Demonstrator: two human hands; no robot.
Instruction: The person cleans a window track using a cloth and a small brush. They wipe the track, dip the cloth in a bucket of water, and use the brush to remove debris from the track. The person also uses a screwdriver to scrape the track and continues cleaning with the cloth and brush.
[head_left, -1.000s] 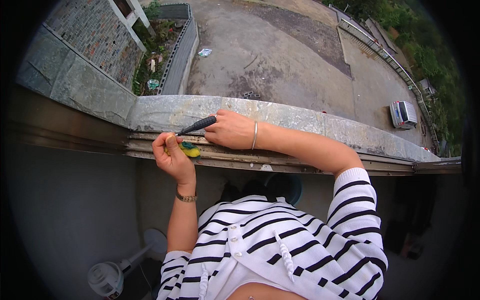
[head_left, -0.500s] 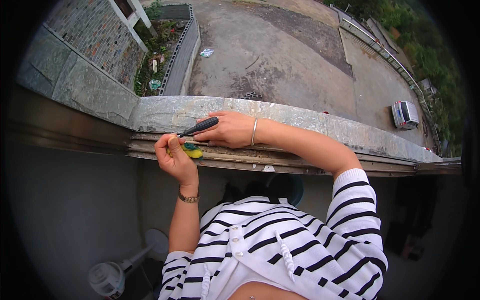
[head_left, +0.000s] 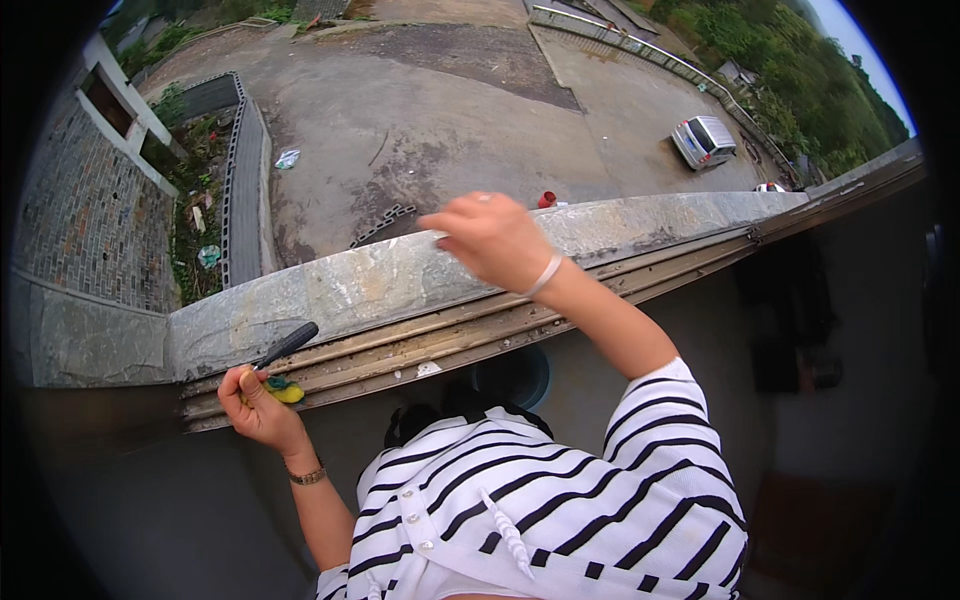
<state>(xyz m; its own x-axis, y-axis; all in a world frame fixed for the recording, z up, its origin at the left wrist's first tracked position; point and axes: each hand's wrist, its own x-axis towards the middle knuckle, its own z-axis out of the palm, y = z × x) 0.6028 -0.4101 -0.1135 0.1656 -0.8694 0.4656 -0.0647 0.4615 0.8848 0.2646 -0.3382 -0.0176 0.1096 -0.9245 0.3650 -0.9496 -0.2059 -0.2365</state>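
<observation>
My left hand (head_left: 264, 412) is closed at the left end of the dirty metal window track (head_left: 440, 338). It pinches the thin shaft of a screwdriver (head_left: 290, 343), whose black ridged handle points up and to the right. A yellow and green sponge (head_left: 286, 391) shows beside the fingers, over the track; whether the hand grips it too is unclear. My right hand (head_left: 492, 240) is raised over the grey stone ledge (head_left: 350, 290), apart from the track. Its fingers bend toward the left and are smeared by motion. Dark grit and pale bits lie along the track grooves.
Past the ledge, the concrete yard (head_left: 450, 110) lies far below, with a parked silver van (head_left: 704, 141) and a red container (head_left: 547, 200). A brick wall (head_left: 85, 190) stands at the left. On my side, a blue-green basin (head_left: 535, 380) sits beneath the track.
My right hand has lifted off the track and swung out above the ledge. The left hand keeps the screwdriver near the sponge. The whole view has turned and shifted right.
</observation>
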